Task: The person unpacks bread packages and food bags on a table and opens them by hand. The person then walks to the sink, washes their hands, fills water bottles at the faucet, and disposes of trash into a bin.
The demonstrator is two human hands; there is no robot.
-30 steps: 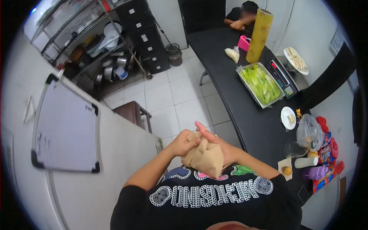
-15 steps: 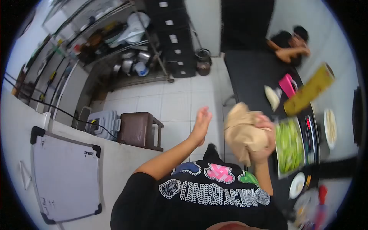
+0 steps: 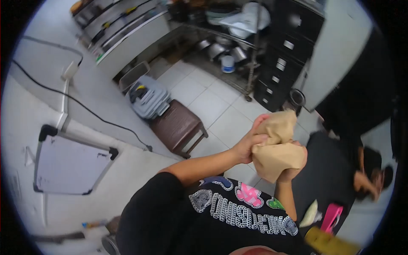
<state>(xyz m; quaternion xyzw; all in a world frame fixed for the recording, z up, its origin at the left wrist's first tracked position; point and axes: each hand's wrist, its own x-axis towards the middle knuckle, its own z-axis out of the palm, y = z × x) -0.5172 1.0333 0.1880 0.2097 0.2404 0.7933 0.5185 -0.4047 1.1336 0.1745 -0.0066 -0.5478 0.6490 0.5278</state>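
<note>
A crumpled brown paper bundle [image 3: 278, 159] is held between both hands in front of my chest. My left hand [image 3: 250, 144] grips its left side, with the fingers wrapped round the paper. Under its right side is my right hand [image 3: 297, 165], which holds it from below and behind; the paper hides part of those fingers. What the paper contains, if anything, is hidden.
A brown stool [image 3: 176, 125] and grey cases [image 3: 148, 97] stand ahead to the left. Beyond are a metal rack [image 3: 250, 63] and black drawers [image 3: 282, 55]. At right, a person [image 3: 369, 178] sits by the black table [image 3: 318, 170], with a pink object [image 3: 331, 217] on it.
The view has swung left. My left hand came off the bundle, open, half a second ago and is now back on it. The table's tray of greens has left the view.
</note>
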